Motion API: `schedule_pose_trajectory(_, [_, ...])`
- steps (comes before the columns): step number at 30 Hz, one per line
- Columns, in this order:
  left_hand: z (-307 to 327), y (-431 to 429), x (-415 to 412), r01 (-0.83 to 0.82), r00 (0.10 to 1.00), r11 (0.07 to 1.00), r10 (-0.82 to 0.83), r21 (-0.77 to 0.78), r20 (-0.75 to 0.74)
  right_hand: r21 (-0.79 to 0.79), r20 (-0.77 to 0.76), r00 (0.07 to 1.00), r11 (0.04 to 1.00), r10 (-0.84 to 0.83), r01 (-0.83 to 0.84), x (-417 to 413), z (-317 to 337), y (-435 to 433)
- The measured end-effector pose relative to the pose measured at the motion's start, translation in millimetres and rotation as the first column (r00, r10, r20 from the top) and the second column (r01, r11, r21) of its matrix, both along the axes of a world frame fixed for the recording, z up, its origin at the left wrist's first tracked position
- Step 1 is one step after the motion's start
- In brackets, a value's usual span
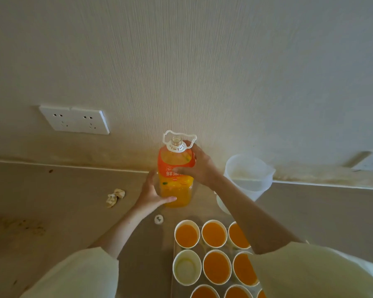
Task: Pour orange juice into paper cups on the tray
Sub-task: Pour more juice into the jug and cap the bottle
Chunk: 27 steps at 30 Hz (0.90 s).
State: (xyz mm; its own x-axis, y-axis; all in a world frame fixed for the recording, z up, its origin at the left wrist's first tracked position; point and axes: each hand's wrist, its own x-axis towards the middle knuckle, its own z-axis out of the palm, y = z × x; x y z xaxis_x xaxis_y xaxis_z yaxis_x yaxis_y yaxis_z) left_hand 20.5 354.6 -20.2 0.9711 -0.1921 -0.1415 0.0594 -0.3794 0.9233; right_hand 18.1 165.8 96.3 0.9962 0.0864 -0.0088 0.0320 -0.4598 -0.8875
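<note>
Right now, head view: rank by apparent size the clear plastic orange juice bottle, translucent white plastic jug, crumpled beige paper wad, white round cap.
1. Juice bottle and jug: too close to rank; an arm hides part of the jug.
2. Paper wad.
3. Cap.

Bare counter (52, 211) fills the left half of the frame, broken only by a crumpled tissue (115, 197) and, nearer the tray (174, 288), a small cap (159, 219). At centre the bottle (175, 162) stands near the wall (181, 61), with a jug (248, 175) just right of it. The right hand (199, 166) fills the gap between them. The right forearm (256, 220) crosses above the cups (213, 233) at lower right. More bare counter runs right of the jug.
</note>
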Motion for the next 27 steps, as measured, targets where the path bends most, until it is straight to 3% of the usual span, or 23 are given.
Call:
schedule_pose_trajectory(2, [18, -4, 13, 0.141, 0.989, 0.984, -0.145, -0.11, -0.027, 0.004, -0.011, 1.0, 1.0, 0.016, -0.016, -1, 2, 0])
schedule_pose_trajectory(5, [26, -11, 29, 0.256, 0.963, 0.96, -0.263, -0.118, -0.055, 0.03, -0.04, 0.999, 0.999, 0.018, -0.017, 0, 3, -5])
schedule_pose_trajectory(13, [23, -22, 12, 0.105, 0.994, 0.989, -0.1, -0.105, 0.053, 0.151, -0.1, 0.993, 0.988, 0.059, -0.043, -5, 15, -21])
schedule_pose_trajectory(17, [46, -19, 4, 0.038, 0.995, 0.994, -0.029, -0.103, 0.091, 0.063, -0.041, 0.999, 0.998, 0.007, -0.004, -9, 36, -29])
schedule_pose_trajectory(21, [69, -9, 3, -0.056, 0.991, 0.996, 0.048, 0.063, 0.124, -0.049, 0.077, 0.982, 0.983, -0.173, 0.178, -18, 40, -31])
schedule_pose_trajectory(27, [101, -4, -6, -0.146, 0.975, 0.92, 0.07, 0.365, 0.213, -0.148, 0.412, 0.877, 0.931, -0.248, 0.333, -56, 19, -12])
